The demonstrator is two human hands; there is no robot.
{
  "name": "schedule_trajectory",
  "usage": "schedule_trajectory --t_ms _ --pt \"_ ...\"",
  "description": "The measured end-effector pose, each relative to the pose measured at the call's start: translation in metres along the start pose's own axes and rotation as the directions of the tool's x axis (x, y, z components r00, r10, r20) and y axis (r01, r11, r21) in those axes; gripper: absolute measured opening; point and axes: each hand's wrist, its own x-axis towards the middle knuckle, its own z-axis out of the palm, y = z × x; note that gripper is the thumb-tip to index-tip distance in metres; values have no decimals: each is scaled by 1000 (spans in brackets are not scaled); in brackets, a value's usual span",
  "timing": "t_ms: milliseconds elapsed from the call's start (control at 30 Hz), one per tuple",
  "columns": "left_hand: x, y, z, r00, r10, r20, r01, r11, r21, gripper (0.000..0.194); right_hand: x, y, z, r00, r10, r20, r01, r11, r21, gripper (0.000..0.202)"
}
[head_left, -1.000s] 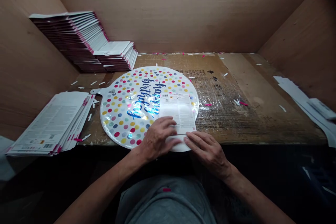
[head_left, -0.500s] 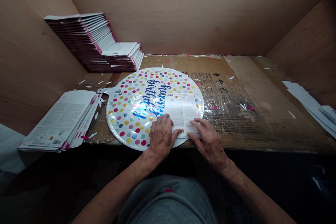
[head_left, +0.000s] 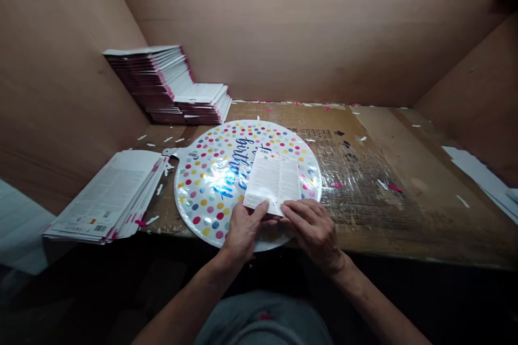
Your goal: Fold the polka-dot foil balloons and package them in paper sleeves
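Note:
A white printed card packet (head_left: 273,180) is raised and slightly tilted over a round foil balloon (head_left: 202,199). My left hand (head_left: 243,229) grips the packet's near edge, its thumb on top and its fingers underneath. My right hand (head_left: 313,229) pinches the near right corner of the same packet. The flat balloon is white with coloured dots and blue "happy birthday" lettering, partly covered by the packet. Its tail (head_left: 174,152) points left.
Folded card packets stand in a tall stack (head_left: 168,86) at the back left. More printed packets (head_left: 107,194) lie at the front left. White sheets (head_left: 477,170) lie at the right. Pink and white scraps litter the cardboard-covered table (head_left: 404,172), with wooden walls around it.
The packet has come up from the balloon and turned a little. My left hand has shifted from resting on it to holding its near edge. The camera view has moved slightly.

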Motion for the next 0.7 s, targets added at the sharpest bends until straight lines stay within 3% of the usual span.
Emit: schedule_trajectory --t_ms 67,200,367,433,500,567,700 --pt "13 0 -3 996 36 -77 -42 996 -79 58 20 -1 15 997 44 69 -42 999 -35 18" --pt "32 3 -15 955 153 -254 -158 987 1 52 56 -4 40 965 113 235 -105 993 -47 31" --pt "37 10 -34 921 185 -344 -149 981 128 46 90 -1 67 950 -102 296 103 995 13 41" --pt "43 18 -45 914 195 -356 -144 976 165 45 103 3 73 959 -98 267 68 990 122 40" --pt "57 34 -58 910 240 -338 -198 968 156 45 112 4 76 969 42 241 -101 966 239 37" --pt "80 64 -72 903 287 -319 -266 958 108 43 110 1 76 951 167 262 -252 907 336 32" --pt "148 145 -100 870 322 -372 -343 939 11 23 74 -17 82 891 41 452 -295 809 508 19"
